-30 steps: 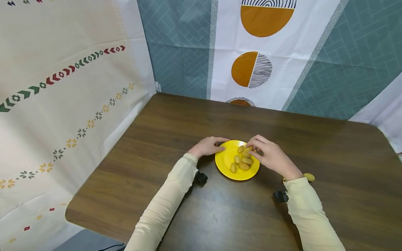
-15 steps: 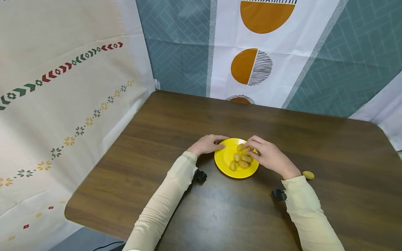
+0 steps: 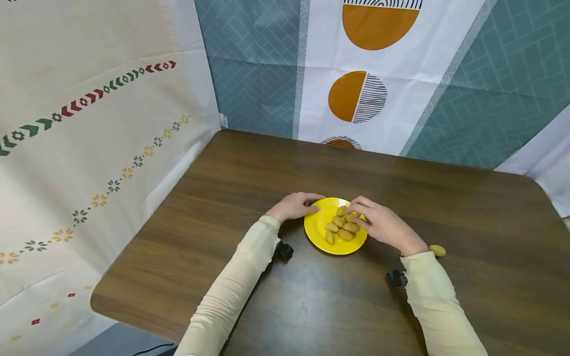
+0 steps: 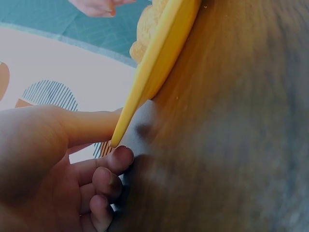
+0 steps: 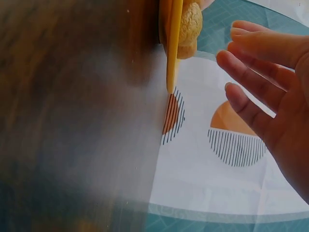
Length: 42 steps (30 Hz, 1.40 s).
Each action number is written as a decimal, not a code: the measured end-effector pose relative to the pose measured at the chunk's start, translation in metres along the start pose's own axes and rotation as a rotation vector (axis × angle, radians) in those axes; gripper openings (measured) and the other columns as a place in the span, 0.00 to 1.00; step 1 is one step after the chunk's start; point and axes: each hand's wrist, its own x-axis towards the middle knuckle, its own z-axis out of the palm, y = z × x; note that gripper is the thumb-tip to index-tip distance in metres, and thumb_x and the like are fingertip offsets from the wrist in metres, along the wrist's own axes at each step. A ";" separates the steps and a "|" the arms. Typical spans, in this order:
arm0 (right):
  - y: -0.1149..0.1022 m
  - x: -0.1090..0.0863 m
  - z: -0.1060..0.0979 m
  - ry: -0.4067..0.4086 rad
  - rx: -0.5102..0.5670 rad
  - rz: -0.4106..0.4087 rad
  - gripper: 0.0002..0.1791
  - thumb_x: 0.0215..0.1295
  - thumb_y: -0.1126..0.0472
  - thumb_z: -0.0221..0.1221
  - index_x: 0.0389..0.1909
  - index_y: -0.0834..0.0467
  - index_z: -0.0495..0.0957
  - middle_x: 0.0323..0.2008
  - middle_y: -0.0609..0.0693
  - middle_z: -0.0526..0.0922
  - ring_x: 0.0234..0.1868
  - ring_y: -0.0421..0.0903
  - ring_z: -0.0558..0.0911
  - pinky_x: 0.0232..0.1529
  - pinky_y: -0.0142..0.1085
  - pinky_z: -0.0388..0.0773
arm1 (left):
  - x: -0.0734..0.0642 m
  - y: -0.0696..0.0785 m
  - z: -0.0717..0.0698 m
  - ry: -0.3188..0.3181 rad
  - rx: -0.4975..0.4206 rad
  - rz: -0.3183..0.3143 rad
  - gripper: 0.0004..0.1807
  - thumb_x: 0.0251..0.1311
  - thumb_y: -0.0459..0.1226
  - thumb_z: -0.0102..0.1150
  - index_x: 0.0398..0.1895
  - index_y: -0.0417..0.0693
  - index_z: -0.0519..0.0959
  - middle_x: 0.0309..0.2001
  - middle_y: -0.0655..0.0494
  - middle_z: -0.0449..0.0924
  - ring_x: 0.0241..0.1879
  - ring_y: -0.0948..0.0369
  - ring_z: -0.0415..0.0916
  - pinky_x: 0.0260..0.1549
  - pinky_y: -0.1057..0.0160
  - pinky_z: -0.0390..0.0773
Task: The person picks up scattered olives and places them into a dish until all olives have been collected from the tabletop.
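In the head view a round yellow plate point(image 3: 317, 228) lies on the brown table, bearing several oval, wrinkled, yellow-brown nut-like pieces point(image 3: 345, 234). My left hand point(image 3: 294, 206) holds the plate's left rim, thumb over it and index finger at its underside in the left wrist view. My right hand point(image 3: 380, 222) is over the plate's right side, fingers bent loosely. In the right wrist view that hand point(image 5: 275, 72) holds nothing, its fingers spread and apart from the pieces point(image 5: 191, 24). One more piece point(image 3: 438, 250) lies on the table beside the right wrist.
The wooden table point(image 3: 213, 198) extends around the plate, with rounded corners. Patterned cloths hang behind it point(image 3: 258, 89) and on its left point(image 3: 111, 163). A dark wrist camera point(image 3: 284, 251) sits by the left sleeve, and another wrist camera point(image 3: 396, 278) by the right.
Some pieces on the plate have shifted, with one now showing farther left in the group. The right fingers have drawn slightly back from them. The left hand stays at the rim.
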 end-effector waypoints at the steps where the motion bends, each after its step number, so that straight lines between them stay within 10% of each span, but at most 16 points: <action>1: 0.000 -0.001 0.000 -0.005 -0.001 -0.002 0.14 0.58 0.70 0.65 0.45 0.56 0.80 0.47 0.49 0.76 0.44 0.47 0.79 0.48 0.43 0.81 | 0.000 0.000 0.000 -0.002 -0.002 -0.001 0.26 0.69 0.48 0.52 0.70 0.67 0.66 0.69 0.54 0.67 0.66 0.53 0.67 0.65 0.50 0.66; 18: 0.009 -0.007 -0.011 -0.027 -0.007 -0.037 0.16 0.56 0.71 0.66 0.46 0.55 0.80 0.48 0.50 0.76 0.42 0.47 0.80 0.45 0.43 0.82 | 0.000 0.004 0.002 0.015 0.003 -0.030 0.26 0.69 0.48 0.52 0.70 0.67 0.67 0.66 0.52 0.71 0.56 0.54 0.70 0.61 0.51 0.70; 42: 0.046 -0.036 -0.045 -0.261 0.082 0.182 0.17 0.60 0.70 0.63 0.51 0.60 0.77 0.45 0.55 0.81 0.42 0.46 0.79 0.41 0.37 0.80 | 0.000 0.004 0.001 0.015 0.013 -0.030 0.25 0.69 0.49 0.52 0.69 0.69 0.67 0.57 0.50 0.76 0.49 0.54 0.70 0.54 0.53 0.72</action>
